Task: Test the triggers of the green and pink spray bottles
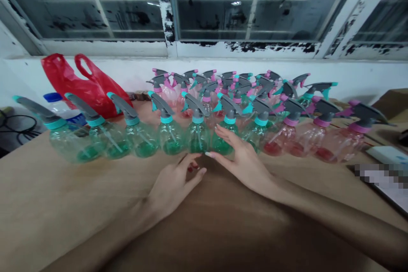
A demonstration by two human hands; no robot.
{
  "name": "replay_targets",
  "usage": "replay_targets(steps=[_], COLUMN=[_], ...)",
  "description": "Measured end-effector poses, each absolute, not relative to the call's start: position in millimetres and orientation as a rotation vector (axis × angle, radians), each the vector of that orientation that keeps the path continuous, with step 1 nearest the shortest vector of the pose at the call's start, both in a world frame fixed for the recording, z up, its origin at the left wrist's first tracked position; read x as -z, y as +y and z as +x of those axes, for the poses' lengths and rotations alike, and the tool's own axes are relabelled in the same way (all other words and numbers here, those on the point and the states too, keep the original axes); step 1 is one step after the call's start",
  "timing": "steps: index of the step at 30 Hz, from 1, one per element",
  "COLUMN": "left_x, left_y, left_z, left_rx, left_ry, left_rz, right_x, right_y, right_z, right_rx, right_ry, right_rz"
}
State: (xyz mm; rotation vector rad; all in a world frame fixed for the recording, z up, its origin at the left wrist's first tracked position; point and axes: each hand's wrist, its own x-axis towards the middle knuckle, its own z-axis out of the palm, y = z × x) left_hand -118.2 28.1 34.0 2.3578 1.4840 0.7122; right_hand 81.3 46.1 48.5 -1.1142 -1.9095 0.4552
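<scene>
Across the table runs a front row of spray bottles with grey trigger heads. Most are green with teal collars, like the green spray bottle (198, 134) in the middle; at the right end stand several pink ones, such as the pink spray bottle (307, 138). My left hand (175, 182) is in front of the middle green bottle, fingers bent and apart, with nothing in it. My right hand (244, 157) reaches to another green spray bottle (223, 140), fingers spread in front of it; whether they touch it I cannot tell.
Behind the row stand many more spray bottles (223, 87) in pink and green. A red plastic bag (95, 89) and a blue-capped bottle (57, 104) are at the left. A phone-like dark-edged object (382, 185) lies right, on the brown tabletop (95, 195). Windows line the wall behind.
</scene>
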Motion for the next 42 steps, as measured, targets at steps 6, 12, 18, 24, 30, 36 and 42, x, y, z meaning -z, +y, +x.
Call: replay_targets(steps=[6,12,18,24,30,36,42], left_x=[-59,-73,-69,-78,-79,-71,-48], left_y=[57,80,88,61,18,-9,-17], left_z=[-63,-28,-19,-21,-15,16,55], left_rx=[-0.546,-0.286,-0.212,-0.088,-0.008,-0.043,-0.189], left_ry=[1.568,1.895,2.006,2.065,1.996,1.641,1.544], left_rz=[2.403,2.403,2.369,2.365,2.448,2.551,2.651], right_x=[-48,-42,-39,-47,-53,-58,-62], right_y=[3,-30,-41,-24,-1,2,-1], right_z=[141,187,202,204,206,205,216], right_rx=[-0.496,-0.563,-0.611,-0.692,-0.615,-0.675,-0.661], right_ry=[-2.032,-1.96,-1.896,-1.837,-1.872,-1.911,-1.699], right_rz=[-1.272,-1.344,-1.34,-1.39,-1.275,-1.096,-1.062])
